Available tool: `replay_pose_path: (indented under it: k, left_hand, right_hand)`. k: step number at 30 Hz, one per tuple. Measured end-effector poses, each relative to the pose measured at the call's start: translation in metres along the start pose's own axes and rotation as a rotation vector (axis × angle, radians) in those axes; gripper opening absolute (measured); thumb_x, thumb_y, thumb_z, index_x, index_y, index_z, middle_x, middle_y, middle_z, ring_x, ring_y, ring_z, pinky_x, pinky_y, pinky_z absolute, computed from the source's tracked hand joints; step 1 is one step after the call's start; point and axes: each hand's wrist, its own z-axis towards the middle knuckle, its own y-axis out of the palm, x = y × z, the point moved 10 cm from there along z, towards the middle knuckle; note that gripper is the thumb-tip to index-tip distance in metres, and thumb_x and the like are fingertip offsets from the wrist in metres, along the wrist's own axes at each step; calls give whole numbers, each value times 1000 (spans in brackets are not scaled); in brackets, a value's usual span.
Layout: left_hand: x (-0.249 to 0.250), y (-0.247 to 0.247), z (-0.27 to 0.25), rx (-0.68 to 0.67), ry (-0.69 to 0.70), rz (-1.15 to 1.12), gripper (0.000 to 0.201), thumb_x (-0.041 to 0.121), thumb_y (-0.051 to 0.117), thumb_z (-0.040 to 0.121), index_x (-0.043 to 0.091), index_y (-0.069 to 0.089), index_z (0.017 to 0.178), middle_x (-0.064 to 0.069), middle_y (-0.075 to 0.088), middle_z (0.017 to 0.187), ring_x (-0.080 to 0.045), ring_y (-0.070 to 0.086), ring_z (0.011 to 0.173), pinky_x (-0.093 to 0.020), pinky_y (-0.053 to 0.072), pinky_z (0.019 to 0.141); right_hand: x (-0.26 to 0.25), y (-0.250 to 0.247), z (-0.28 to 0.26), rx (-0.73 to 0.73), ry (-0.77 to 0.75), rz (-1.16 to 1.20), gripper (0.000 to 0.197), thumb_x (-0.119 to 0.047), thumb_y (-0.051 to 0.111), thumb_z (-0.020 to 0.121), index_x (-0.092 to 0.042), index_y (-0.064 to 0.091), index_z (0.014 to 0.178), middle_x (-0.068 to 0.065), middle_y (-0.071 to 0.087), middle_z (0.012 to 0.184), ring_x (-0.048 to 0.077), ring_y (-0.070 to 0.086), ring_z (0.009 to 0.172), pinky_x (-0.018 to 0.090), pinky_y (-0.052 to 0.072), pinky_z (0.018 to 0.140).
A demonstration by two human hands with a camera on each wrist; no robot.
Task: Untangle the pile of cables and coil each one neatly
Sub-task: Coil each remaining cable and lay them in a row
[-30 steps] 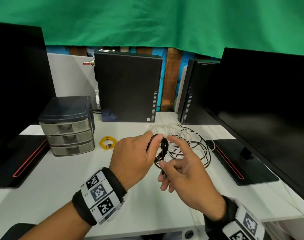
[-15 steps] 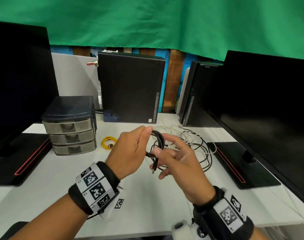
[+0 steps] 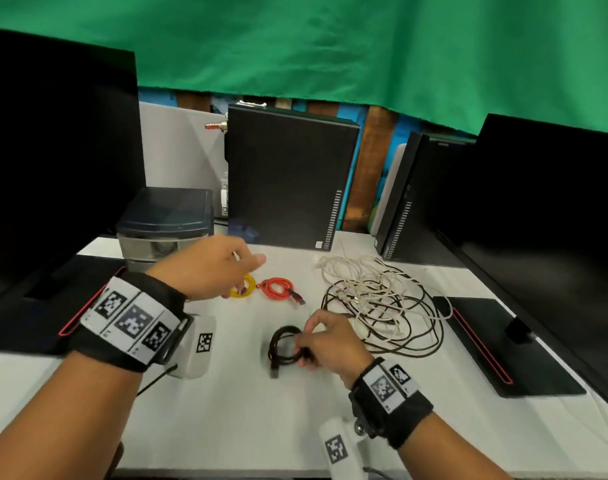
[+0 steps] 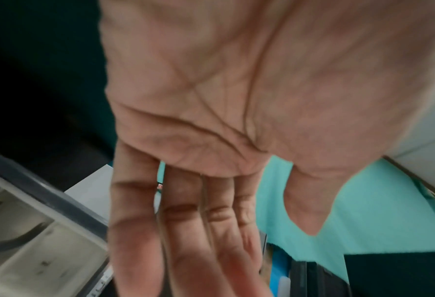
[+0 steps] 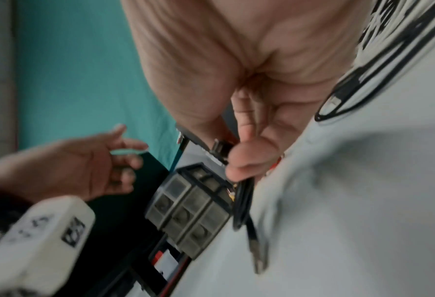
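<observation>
Two small coils, a yellow cable [image 3: 243, 286] and a red cable [image 3: 279, 288], already lie side by side on the white desk [image 3: 226, 410], and a third, the coiled black cable [image 3: 283, 345], looks about to join them. The right hand [image 3: 325, 342] pinches this black coil between thumb and curled fingers, low over the desk in front of the person, its plug end [image 3: 274, 371] dangling toward the near edge. To set it down well, I would lower the coil flat before letting go, tucking the loose plug against the loops so they do not spring apart, and place it clear of the tangled pile of white and black cables [image 3: 382, 306], which lies just to the right of that hand and could snag it. The left hand [image 3: 209, 268] is raised over the yellow coil with fingers straight and palm empty, as the left wrist view confirms; it holds nothing and is well apart from the black coil. It seems free to steady the coil, or to reach across for the next strand in the pile.
</observation>
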Motion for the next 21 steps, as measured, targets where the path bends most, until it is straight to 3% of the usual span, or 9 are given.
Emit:
replay_pose_path:
  k: [4, 9, 13, 21]
  left_hand:
    - [-2, -26, -1, 109, 11, -106, 31, 54, 49, 97, 28, 63, 91, 6, 73, 78, -9, 70, 64, -33, 57, 73]
    - [-3, -32, -1, 139, 12, -165, 27, 51, 51, 97, 27, 62, 96, 4, 73, 81, -8, 69, 63, -25, 50, 64]
    - [-7, -32, 1, 150, -2, -159, 25, 51, 51, 97, 28, 61, 96, 5, 72, 81, -9, 69, 65, -25, 50, 63]
    - [7, -15, 0, 107, 22, -111, 23, 51, 51, 97, 30, 61, 96, 6, 72, 82, -9, 69, 69, -28, 55, 67]
  right_hand:
    - [12, 35, 22, -55, 62, 24, 25, 5, 66, 87, -11, 49, 77, 21, 63, 68, 20, 59, 40, 23, 46, 39]
    - [2, 67, 40, -82, 54, 66, 18, -19, 73, 91, -11, 57, 94, 11, 65, 71, 20, 66, 54, 26, 54, 48]
    - [14, 61, 31, -94, 52, -85, 24, -25, 74, 89, -12, 59, 102, 12, 68, 79, 21, 69, 61, 27, 55, 53]
    - [2, 8, -25, -118, -52, -147, 15, -26, 73, 91, -15, 64, 96, 5, 70, 82, 15, 67, 62, 25, 48, 53]
